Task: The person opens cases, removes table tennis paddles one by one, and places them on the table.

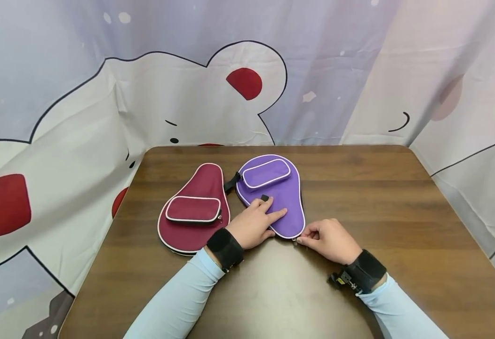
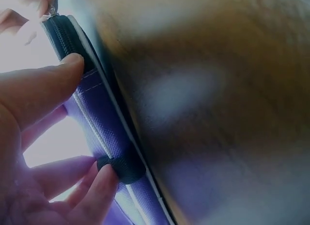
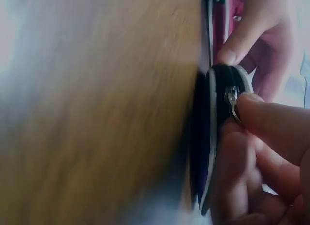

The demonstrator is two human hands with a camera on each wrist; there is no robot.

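A purple table tennis paddle case (image 1: 289,195) with white piping and a small pocket lies on the table, its narrow end towards me. My left hand (image 1: 251,225) rests on its lower left part, fingers spread over the top. In the left wrist view, the left thumb (image 2: 72,65) presses the case's side near the zipper. At the narrow end, my right hand (image 1: 332,241) pinches a metal zipper pull (image 3: 234,109) between thumb and finger. The right wrist view shows the zipper slider (image 3: 231,93) on the black edge band.
A dark red paddle case (image 1: 203,181) with a front pocket lies left of the purple one, beside my left hand. A black strap (image 1: 232,182) sits between the two cases. The wooden table (image 1: 379,197) ends at a printed curtain (image 1: 179,94) behind.
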